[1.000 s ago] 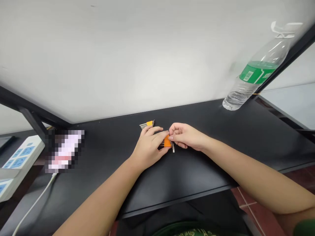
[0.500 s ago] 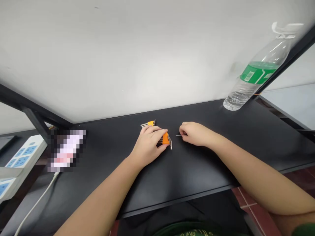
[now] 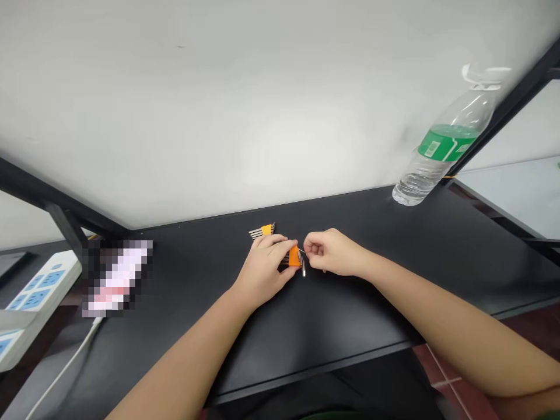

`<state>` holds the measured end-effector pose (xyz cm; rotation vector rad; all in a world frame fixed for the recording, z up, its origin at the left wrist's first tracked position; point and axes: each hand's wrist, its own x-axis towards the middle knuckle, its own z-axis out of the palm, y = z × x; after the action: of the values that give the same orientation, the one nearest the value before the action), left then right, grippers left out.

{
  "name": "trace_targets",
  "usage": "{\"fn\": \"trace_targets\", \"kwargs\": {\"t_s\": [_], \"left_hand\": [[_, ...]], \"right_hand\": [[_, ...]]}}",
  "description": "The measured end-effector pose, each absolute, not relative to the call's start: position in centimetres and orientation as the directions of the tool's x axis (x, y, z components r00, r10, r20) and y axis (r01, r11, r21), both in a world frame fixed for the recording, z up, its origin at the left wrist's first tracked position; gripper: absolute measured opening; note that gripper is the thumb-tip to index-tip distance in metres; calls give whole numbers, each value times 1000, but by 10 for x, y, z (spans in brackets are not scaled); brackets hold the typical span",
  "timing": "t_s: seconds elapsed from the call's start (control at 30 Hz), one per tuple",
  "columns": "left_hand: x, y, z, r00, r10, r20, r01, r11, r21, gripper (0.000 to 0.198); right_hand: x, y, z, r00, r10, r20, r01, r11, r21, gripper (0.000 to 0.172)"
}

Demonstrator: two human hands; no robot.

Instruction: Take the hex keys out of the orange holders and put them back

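My left hand (image 3: 262, 271) is closed around an orange hex key holder (image 3: 294, 256) with several metal L-shaped keys in it, their bent ends pointing right. Just right of it, my right hand (image 3: 330, 252) pinches a thin hex key (image 3: 302, 251). The tip of that thin key reaches the holder's right side; whether it sits in a slot is too small to tell. Behind my left hand lies a second hex key set (image 3: 266, 230) with a yellow-orange holder, partly covered by my fingers.
On the black table (image 3: 350, 326), a large water bottle (image 3: 437, 157) with a green label stands at the back right. A phone (image 3: 118, 274), blurred out, lies at left with a white cable (image 3: 65, 367). A power strip (image 3: 41, 303) is at the far left. Behind rises a pale wall (image 3: 219, 116).
My right hand has moved left with the thin hex key, up to the orange holder. My left hand keeps its hold on the holder. The camera view has tilted slightly.
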<state>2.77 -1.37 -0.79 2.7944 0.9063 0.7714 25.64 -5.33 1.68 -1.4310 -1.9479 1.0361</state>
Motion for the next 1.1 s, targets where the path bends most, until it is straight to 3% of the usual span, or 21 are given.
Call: {"fn": "trace_targets", "kwargs": {"t_s": [0.27,1.1], "left_hand": [[24,-13,-8,669,583,460,534,-809,248,43],[26,-17,-4,693,545,471,500,-835,231,40]], "right_hand": [[260,-56,17,-265,961,-73,430,50,-901,3],[266,-55,31,-306,937,-167,318,-65,-946,8]]}}
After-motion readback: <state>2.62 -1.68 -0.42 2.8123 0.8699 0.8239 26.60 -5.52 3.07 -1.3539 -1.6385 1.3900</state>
